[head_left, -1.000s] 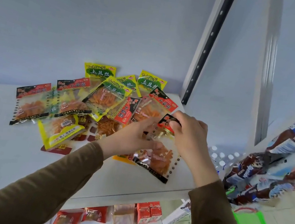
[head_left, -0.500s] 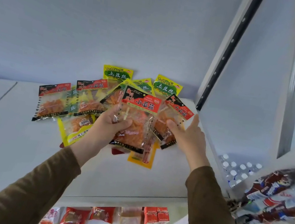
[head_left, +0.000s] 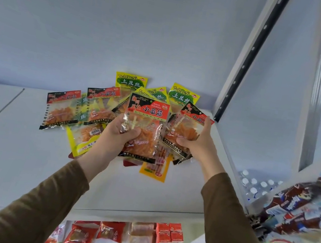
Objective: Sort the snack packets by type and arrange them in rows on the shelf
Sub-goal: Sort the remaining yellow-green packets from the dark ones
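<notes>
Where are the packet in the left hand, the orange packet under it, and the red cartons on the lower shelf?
packet in the left hand [head_left: 148, 109]: head view, on its red label.
orange packet [head_left: 154, 171]: head view, on its lower half.
red cartons [head_left: 169, 234]: head view, on the front faces.

- One head-worn wide-angle view is given, aimed forward and slightly down.
- The white shelf is seen from close by, at arm's reach.
- No second view is provided.

Sleeves: we wear long olive-brown sleeves on both arms.
Cuffs: ours end plainly at each wrist.
Hands: bare.
</notes>
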`<state>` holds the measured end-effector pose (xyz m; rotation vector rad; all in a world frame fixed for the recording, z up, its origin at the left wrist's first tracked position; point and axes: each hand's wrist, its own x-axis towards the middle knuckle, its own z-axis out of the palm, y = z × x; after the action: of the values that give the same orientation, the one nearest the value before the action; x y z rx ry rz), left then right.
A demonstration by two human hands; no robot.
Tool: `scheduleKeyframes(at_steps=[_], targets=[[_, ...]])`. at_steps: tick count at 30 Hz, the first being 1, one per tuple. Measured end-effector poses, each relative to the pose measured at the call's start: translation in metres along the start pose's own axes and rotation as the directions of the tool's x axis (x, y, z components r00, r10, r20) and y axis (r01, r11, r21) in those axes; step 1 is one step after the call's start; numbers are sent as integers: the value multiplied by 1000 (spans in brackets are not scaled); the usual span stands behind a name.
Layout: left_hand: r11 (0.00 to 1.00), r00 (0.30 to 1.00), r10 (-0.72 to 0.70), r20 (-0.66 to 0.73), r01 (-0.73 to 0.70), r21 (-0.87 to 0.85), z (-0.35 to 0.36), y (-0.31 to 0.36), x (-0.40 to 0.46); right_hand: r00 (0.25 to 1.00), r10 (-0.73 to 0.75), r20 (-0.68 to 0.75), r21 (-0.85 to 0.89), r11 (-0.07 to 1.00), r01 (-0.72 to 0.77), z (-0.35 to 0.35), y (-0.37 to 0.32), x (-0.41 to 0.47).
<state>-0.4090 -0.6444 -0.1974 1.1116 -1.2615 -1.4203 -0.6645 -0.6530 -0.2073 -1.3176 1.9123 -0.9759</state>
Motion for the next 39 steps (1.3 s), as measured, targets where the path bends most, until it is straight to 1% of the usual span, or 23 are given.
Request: scheduleKeyframes(at_steps=[2, 5, 7, 9, 10, 12, 13, 14, 15, 17, 19, 20, 22, 24, 26, 29, 33, 34, 35, 36, 37, 38, 39], targets=[[1000, 1000, -19, -2, 19, -23, 1, 0, 0, 996, -58, -64, 100, 993, 64, -3, 1, -4], [999, 998, -41, -42, 40, -30, 1, 0, 0, 963, -149, -225, 242, 949, 203, -13, 1, -8], [998, 996, -46, -76, 43, -37, 0, -1, 0, 922, -210, -326, 294, 904, 310, -21, -5, -12], [997, 991, -67, -113, 63, -46, -1, -3, 0, 902, -225, -370, 398, 838, 372, -27, -15, -18], [995, 987, -88, -133, 82, -52, 0, -3, 1, 908, -223, -356, 492, 781, 385, -29, -20, -22], [990, 979, -132, -155, 122, -75, 2, 0, -1, 935, -267, -233, 687, 635, 353, -27, -31, -29], [983, 977, -160, -144, 144, -114, 2, 2, -2, 939, -312, -143, 741, 595, 311, -21, -36, -33], [972, 976, -183, -114, 162, -169, 2, 3, -3, 937, -345, -57, 755, 599, 267, -12, -39, -38], [958, 978, -197, -73, 176, -227, 2, 4, -3, 936, -352, 11, 738, 634, 230, -2, -42, -42], [942, 986, -166, 17, 163, -294, 1, 8, -8, 950, -301, 77, 695, 699, 165, 20, -45, -51], [951, 991, -117, 65, 131, -281, 2, 9, -13, 961, -259, 101, 674, 728, 125, 39, -46, -59], [953, 991, -118, 61, 130, -273, 2, 8, -15, 959, -260, 111, 666, 736, 122, 48, -48, -62], [952, 992, -125, 14, 124, -280, 2, 7, -20, 951, -278, 139, 644, 755, 126, 65, -50, -70], [952, 992, -121, -45, 103, -289, -2, 1, -23, 944, -272, 189, 642, 762, 91, 79, -52, -78], [961, 989, -113, -92, 86, -262, -7, -1, -27, 931, -288, 225, 624, 776, 89, 88, -53, -82], [981, 984, -105, -145, 78, -178, -19, 0, -33, 896, -334, 293, 571, 813, 117, 91, -55, -85], [981, 975, -78, -208, 37, -193, -35, -2, -39, 840, -374, 394, 495, 856, 150, 93, -64, -83], [976, 971, -71, -229, 21, -215, -38, -2, -41, 836, -382, 394, 484, 860, 165, 92, -67, -80], [971, 965, -70, -253, 7, -240, -43, -3, -43, 851, -377, 367, 468, 865, 181, 90, -70, -77], [965, 958, -72, -278, -4, -264, -48, -2, -45, 884, -357, 302, 433, 877, 207, 87, -72, -72], [959, 951, -73, -302, -16, -283, -54, -2, -46, 922, -328, 205, 361, 901, 240, 82, -73, -65], [953, 945, -72, -320, -29, -301, -60, -2, -47, 949, -301, 92, 242, 931, 272, 76, -72, -57], [948, 940, -72, -333, -39, -316, -65, -1, -47, 955, -295, -10, 90, 951, 295, 70, -70, -47]])
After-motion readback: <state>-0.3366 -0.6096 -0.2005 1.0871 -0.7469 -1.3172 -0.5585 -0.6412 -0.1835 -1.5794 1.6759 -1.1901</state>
